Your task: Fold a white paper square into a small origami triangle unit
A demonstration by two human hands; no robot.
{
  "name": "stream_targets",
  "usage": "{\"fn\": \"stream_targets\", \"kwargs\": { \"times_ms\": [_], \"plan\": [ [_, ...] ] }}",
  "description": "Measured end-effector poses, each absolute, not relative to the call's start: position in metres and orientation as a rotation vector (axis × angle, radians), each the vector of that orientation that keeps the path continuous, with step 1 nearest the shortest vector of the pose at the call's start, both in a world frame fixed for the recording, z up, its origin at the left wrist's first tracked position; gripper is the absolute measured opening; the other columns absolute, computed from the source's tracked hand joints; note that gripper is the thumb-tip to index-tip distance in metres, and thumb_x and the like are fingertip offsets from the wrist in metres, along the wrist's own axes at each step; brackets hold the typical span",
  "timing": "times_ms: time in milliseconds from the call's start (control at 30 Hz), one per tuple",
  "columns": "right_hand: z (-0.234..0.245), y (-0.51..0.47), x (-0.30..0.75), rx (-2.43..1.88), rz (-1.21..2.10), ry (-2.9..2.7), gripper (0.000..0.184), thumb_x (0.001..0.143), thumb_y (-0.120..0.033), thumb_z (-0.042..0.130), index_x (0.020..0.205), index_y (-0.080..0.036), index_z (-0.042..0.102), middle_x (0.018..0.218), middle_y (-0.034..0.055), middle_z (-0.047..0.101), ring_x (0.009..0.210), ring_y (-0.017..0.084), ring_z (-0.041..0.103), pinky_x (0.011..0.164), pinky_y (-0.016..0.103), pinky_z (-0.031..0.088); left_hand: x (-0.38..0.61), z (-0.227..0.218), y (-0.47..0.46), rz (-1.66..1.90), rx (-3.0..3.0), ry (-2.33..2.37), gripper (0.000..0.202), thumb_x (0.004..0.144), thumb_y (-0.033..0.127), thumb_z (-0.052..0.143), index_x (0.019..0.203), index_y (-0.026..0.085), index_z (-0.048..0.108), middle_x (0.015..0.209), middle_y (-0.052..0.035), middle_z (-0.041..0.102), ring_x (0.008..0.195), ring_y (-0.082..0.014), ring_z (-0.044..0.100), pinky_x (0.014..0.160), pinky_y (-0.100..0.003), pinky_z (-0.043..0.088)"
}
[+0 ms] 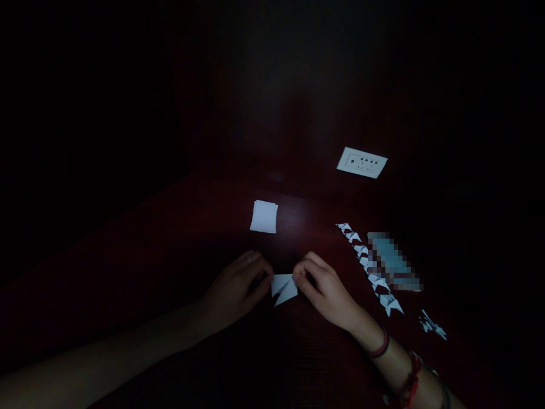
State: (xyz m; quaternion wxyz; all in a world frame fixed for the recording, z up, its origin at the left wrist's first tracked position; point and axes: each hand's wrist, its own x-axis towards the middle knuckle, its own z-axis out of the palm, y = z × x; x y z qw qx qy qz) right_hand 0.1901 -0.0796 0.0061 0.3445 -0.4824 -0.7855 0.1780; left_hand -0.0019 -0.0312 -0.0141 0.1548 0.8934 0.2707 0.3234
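Note:
A small folded white paper piece point(284, 288) lies on the dark red table point(170, 238) between my two hands. My left hand point(236, 287), with a ring on one finger, has its fingers curled and pinches the paper's left edge. On the other side, my right hand point(326, 289) presses its closed fingertips onto the paper's right corner. Red bands sit on my right wrist.
A small stack of white paper squares point(264, 216) lies beyond the hands. To the right runs a row of several folded paper triangles point(370, 267), with a blurred teal object point(394, 262) beside it and more folded bits point(432, 325) nearer me. A white wall socket point(361, 162) sits behind.

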Motion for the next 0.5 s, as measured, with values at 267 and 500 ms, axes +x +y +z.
{"fn": "stream_targets", "kwargs": {
  "times_ms": [267,500],
  "plan": [
    [0.0061,-0.0833,0.1892,-1.27,0.349,-2.106,0.008,0.084,-0.019,0.046,0.08,-0.018,0.053,0.078,0.0016,0.05,0.073,0.013,0.047,0.066,0.025,0.039,-0.0035,-0.0142,-0.0318,0.943,2.563,0.739,0.011,0.084,0.014,0.039,0.078,0.017,0.049,0.073,0.0002,0.045,0.069,-0.013,0.043,0.062,-0.026,0.037],
    [0.0071,-0.0833,0.1886,-1.331,0.299,-2.083,0.01,0.084,-0.018,0.044,0.079,-0.017,0.052,0.076,0.0012,0.053,0.071,0.013,0.048,0.069,0.027,0.038,-0.0013,-0.014,-0.029,0.896,2.556,0.692,0.01,0.084,0.014,0.04,0.079,0.017,0.048,0.074,0.0003,0.045,0.069,-0.0127,0.043,0.062,-0.026,0.037]
  ]
}}
